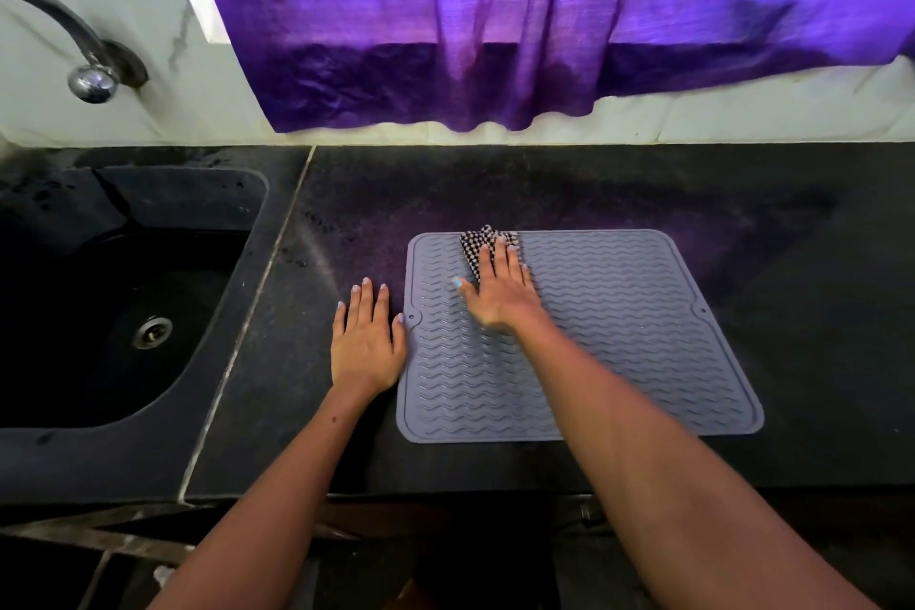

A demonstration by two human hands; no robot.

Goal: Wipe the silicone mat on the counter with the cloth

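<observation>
- The grey silicone mat [619,337] lies flat on the dark counter [495,188], well right of the sink [124,287] and below the purple curtain [495,15].
- The checkered cloth [478,245] sits at the mat's far edge, toward its left corner, with a bit poking past the rim.
- The right hand [500,292] lies flat on the cloth, fingers spread, pressing it down rather than pinching it. Only the far part of the cloth shows beyond the fingertips.
- The left hand [366,342] is flat on the counter just beside the mat's left edge, fingers spread, thumb at the rim or touching it. It looks like it's bracing the mat so it doesn't slide.
- My take: keep that palm pressure and run the strokes along the wavy ridges, since grime would hide in the grooves.
- Work from the mat's far edge back toward the near one in overlapping passes so no strip gets skipped.
- The cloth looks bunched; spreading it out should cover more mat per pass.
- Watch the raised rim and the small hole tabs on both sides, which are easy to miss.
</observation>
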